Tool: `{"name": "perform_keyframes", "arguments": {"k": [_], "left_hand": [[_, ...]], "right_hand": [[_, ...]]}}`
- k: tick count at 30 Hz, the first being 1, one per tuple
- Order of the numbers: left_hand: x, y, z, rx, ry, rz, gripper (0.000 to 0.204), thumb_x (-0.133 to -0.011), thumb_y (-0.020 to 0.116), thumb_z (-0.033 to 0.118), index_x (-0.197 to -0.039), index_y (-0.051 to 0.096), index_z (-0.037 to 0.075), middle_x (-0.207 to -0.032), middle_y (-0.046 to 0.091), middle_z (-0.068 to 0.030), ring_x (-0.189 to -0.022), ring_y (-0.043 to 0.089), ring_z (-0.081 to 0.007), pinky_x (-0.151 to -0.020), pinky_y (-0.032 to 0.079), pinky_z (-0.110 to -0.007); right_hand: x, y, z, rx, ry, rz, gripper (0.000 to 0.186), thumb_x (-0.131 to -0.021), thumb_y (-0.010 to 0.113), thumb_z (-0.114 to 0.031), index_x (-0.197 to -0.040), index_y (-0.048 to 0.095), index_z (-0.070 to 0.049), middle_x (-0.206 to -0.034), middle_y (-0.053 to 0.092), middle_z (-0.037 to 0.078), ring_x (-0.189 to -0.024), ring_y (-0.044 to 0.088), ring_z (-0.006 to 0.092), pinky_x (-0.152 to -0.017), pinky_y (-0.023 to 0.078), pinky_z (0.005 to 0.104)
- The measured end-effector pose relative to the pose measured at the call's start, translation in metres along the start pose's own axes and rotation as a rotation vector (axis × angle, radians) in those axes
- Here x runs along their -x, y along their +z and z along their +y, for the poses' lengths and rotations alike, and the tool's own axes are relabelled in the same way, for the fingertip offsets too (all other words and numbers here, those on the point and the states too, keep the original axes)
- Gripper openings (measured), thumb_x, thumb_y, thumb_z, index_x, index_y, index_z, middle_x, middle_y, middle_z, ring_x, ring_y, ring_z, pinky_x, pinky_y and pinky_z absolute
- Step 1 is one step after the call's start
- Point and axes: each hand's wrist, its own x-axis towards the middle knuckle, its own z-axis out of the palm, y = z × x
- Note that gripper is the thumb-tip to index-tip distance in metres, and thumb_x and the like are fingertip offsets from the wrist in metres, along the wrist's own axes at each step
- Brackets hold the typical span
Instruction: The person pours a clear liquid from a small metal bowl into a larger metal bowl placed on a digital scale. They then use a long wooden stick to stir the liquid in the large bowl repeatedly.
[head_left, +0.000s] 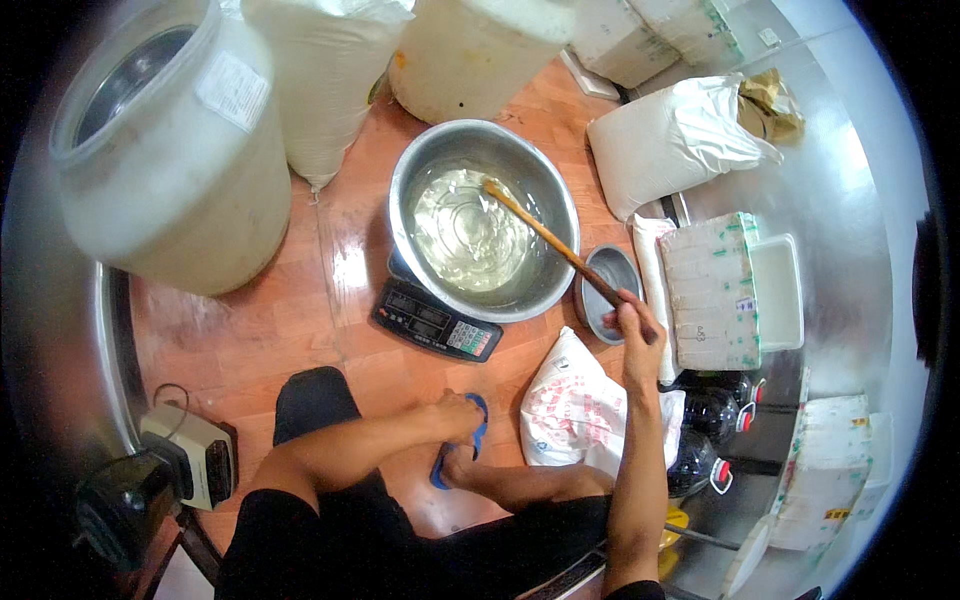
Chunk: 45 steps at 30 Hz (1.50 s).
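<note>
Seen from above, a person squats on a wooden floor (250, 340). The right hand (632, 322) has its fingers closed around the upper end of a long wooden stick (550, 240). The stick slants up and to the left, and its far tip dips into clear liquid inside a steel bowl (420, 160). The bowl sits on a dark digital scale (435, 322), whose front panel shows below the bowl's rim.

The left hand (462, 412) rests low by the person's foot, on a blue sandal (478, 432). Its fingers look curled, but whether they hold anything cannot be told.

Just right of the bowl, under the stick, lies a small steel dish (610, 275). A white printed bag (575, 410) sits near the right forearm. Large pale tubs (170, 170) and white sacks (670, 140) stand around the bowl.

The stick looks light, stiff and dry at the grip, so a closed grip near its top end probably suits it. Its wet lower part may be slippery. The bowl, part full of liquid, is likely heavy and prone to slosh. It would best be taken by the rim with both hands, and its smooth steel may slide on the scale.
</note>
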Motion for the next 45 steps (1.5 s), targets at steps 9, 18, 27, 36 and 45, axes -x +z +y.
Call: {"name": "perform_keyframes", "arguments": {"k": [9, 18, 27, 36, 45], "left_hand": [[0.008, -0.005, 0.001, 0.013, -0.017, 0.002, 0.048, -0.081, 0.077, 0.04, -0.115, 0.069, 0.006, -0.118, 0.071, -0.0122, -0.108, 0.068, -0.0307, -0.091, 0.049, -0.054], [0.009, -0.016, 0.009, 0.04, 0.02, -0.036, 0.048, -0.081, 0.077, 0.039, -0.114, 0.069, 0.005, -0.115, 0.071, -0.0149, -0.107, 0.068, -0.0319, -0.091, 0.049, -0.055], [-0.003, -0.003, 0.003, 0.025, 0.002, -0.056, 0.056, -0.081, 0.077, 0.043, -0.12, 0.066, 0.004, -0.119, 0.071, -0.0133, -0.11, 0.067, -0.0312, -0.091, 0.049, -0.054], [0.006, -0.011, 0.001, 0.046, 0.016, -0.039, 0.057, -0.081, 0.078, 0.042, -0.122, 0.066, 0.005, -0.123, 0.069, -0.0125, -0.112, 0.066, -0.0319, -0.093, 0.049, -0.057], [0.002, -0.013, 0.005, 0.053, 0.002, -0.052, 0.053, -0.082, 0.077, 0.042, -0.119, 0.067, 0.006, -0.118, 0.071, -0.0134, -0.11, 0.067, -0.0319, -0.091, 0.05, -0.057]], "right_hand": [[-0.005, -0.06, -0.012, -0.11, 0.044, 0.374, 0.039, -0.099, 0.06, -0.033, -0.093, 0.069, 0.004, -0.066, 0.061, 0.004, -0.051, 0.055, 0.0115, -0.05, 0.044, 0.0268], [-0.002, -0.022, 0.008, -0.16, 0.096, 0.101, 0.038, -0.101, 0.06, -0.029, -0.113, 0.069, 0.006, -0.08, 0.067, 0.007, -0.064, 0.063, 0.0126, -0.062, 0.055, 0.0283], [0.001, -0.021, 0.002, -0.075, 0.002, 0.199, 0.033, -0.101, 0.061, -0.026, -0.106, 0.072, 0.005, -0.076, 0.068, 0.005, -0.061, 0.061, 0.0107, -0.058, 0.051, 0.0256], [-0.001, -0.043, -0.001, -0.122, 0.006, 0.274, 0.036, -0.1, 0.061, -0.028, -0.104, 0.071, 0.007, -0.068, 0.065, 0.008, -0.056, 0.06, 0.0143, -0.055, 0.049, 0.0262], [0.0, -0.051, -0.007, -0.153, 0.008, 0.298, 0.036, -0.1, 0.06, -0.028, -0.098, 0.072, 0.006, -0.067, 0.065, 0.007, -0.051, 0.057, 0.0144, -0.052, 0.048, 0.0278]]}}
